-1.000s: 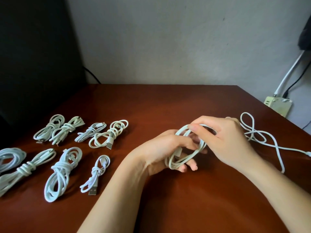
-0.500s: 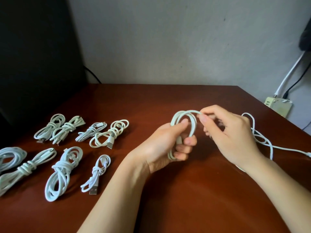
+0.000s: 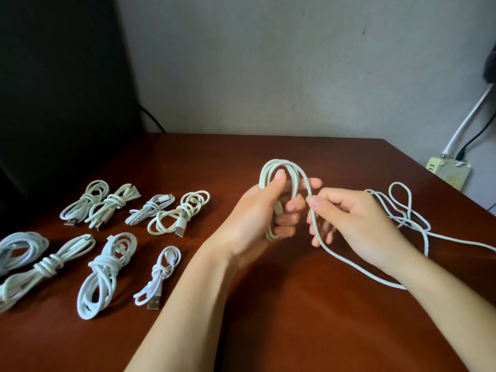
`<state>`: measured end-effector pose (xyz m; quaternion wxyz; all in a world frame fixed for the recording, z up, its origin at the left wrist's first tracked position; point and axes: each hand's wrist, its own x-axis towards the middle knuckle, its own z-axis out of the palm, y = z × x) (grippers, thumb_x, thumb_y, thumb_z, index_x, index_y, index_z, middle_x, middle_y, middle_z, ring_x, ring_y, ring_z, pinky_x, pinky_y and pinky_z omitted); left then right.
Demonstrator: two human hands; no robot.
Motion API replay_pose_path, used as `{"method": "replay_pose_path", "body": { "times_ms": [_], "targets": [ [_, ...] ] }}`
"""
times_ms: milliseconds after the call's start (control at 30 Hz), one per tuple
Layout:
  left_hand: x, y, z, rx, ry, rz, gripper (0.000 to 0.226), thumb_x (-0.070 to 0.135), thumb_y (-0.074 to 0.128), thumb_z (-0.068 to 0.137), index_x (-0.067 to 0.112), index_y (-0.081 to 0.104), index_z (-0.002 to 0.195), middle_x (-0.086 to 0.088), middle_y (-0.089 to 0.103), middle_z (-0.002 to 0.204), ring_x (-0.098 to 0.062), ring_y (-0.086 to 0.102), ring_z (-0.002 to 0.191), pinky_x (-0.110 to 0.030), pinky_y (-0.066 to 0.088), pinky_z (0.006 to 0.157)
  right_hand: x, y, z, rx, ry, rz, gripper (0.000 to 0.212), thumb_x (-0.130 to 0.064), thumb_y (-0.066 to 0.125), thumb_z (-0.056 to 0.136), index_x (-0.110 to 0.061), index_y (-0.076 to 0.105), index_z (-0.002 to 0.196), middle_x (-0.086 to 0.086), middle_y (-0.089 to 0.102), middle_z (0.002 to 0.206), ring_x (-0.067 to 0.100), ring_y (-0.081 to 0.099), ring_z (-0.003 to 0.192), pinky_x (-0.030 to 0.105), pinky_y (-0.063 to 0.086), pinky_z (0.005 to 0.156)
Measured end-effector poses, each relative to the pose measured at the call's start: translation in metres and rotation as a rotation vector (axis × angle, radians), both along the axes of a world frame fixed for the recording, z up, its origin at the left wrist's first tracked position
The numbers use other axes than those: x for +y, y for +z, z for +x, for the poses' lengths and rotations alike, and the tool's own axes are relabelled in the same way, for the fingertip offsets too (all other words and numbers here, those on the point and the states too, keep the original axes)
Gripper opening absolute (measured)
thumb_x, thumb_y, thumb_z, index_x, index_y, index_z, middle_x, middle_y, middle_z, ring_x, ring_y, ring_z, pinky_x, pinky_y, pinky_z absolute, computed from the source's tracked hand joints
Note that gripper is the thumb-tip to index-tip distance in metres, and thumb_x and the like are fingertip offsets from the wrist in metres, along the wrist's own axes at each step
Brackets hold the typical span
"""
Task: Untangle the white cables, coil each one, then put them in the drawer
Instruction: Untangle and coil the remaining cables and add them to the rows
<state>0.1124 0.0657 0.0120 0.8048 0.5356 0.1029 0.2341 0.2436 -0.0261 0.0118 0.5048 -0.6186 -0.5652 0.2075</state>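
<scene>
My left hand (image 3: 264, 213) grips a partly wound coil of white cable (image 3: 279, 165), its loops standing upright above my fist. My right hand (image 3: 351, 218) pinches the same cable's free strand just right of the coil. From there the strand drops under my right wrist and runs out to a loose tangle of white cable (image 3: 405, 210) on the table at the right. Several finished, knotted coils lie on the left, among them one with a USB plug (image 3: 158, 277) and a large one (image 3: 103, 272).
The brown wooden table (image 3: 268, 318) meets a grey wall at the back. A dark panel (image 3: 53, 89) stands at the left. A wall power strip (image 3: 448, 170) with white and black leads sits past the table's right edge. No drawer is in view.
My left hand has lifted and turned the coil upright. My right hand left the coil, slid down along the free strand and now pinches it lower, pulling slack from the tangle.
</scene>
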Motion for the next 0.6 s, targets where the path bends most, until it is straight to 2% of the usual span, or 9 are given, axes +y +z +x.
{"method": "replay_pose_path", "body": {
  "times_ms": [100,167,233,300,400,500,600],
  "targets": [
    [-0.001,0.000,0.001,0.044,0.014,0.081,0.042,0.031,0.029,0.104,0.010,0.064,0.100,0.003,0.034,0.062,-0.006,0.023,0.052,-0.016,0.020,0.045,-0.001,0.004,-0.001,0.129,0.007,-0.051,0.033,-0.030,0.054,0.084,-0.001,0.065,0.072,0.005,0.062,0.055,0.017,0.062,0.045,0.020,0.042,0.045],
    [-0.003,-0.001,0.002,0.079,0.032,0.125,0.038,0.029,0.030,0.104,0.013,0.062,0.095,0.005,0.033,0.061,-0.006,0.023,0.052,-0.015,0.021,0.044,-0.001,0.004,-0.004,0.179,0.021,-0.090,0.031,-0.034,0.054,0.079,-0.009,0.072,0.075,0.006,0.062,0.056,0.018,0.061,0.045,0.019,0.042,0.044],
    [-0.004,-0.001,0.003,0.118,0.055,0.157,0.035,0.027,0.031,0.104,0.015,0.060,0.089,0.006,0.034,0.059,-0.006,0.023,0.051,-0.015,0.021,0.043,-0.001,0.003,-0.005,0.222,0.025,-0.119,0.027,-0.033,0.055,0.081,-0.015,0.070,0.067,0.007,0.061,0.056,0.019,0.061,0.045,0.019,0.043,0.043],
    [-0.004,-0.002,0.005,0.142,0.069,0.182,0.033,0.024,0.032,0.104,0.016,0.058,0.085,0.006,0.033,0.058,-0.006,0.023,0.049,-0.016,0.020,0.044,-0.001,0.002,-0.003,0.232,0.022,-0.157,0.030,-0.028,0.055,0.087,-0.007,0.066,0.069,0.008,0.061,0.055,0.019,0.062,0.045,0.019,0.043,0.043],
    [-0.004,-0.007,0.008,0.226,0.144,0.328,0.030,0.019,0.035,0.104,0.018,0.054,0.081,0.009,0.038,0.054,-0.005,0.031,0.045,-0.016,0.025,0.043,-0.001,0.000,-0.005,0.197,0.011,-0.206,0.031,-0.020,0.053,0.092,-0.005,0.060,0.067,0.010,0.061,0.052,0.018,0.063,0.046,0.018,0.044,0.043],
    [-0.004,-0.016,0.013,0.342,0.298,0.605,0.024,0.020,0.039,0.102,0.018,0.053,0.082,0.011,0.048,0.057,-0.007,0.043,0.053,-0.025,0.037,0.058,0.002,-0.005,-0.009,0.104,-0.005,-0.218,0.037,-0.015,0.050,0.096,-0.012,0.059,0.061,0.005,0.061,0.052,0.022,0.067,0.050,0.019,0.045,0.045],
    [-0.005,-0.018,0.014,0.341,0.348,0.630,0.022,0.021,0.040,0.102,0.019,0.053,0.085,0.008,0.052,0.066,-0.007,0.047,0.059,-0.025,0.041,0.064,0.002,-0.008,-0.008,-0.053,-0.022,-0.149,0.047,-0.013,0.050,0.096,-0.026,0.060,0.052,0.004,0.063,0.054,0.021,0.068,0.054,0.021,0.048,0.050]
  ]
}}
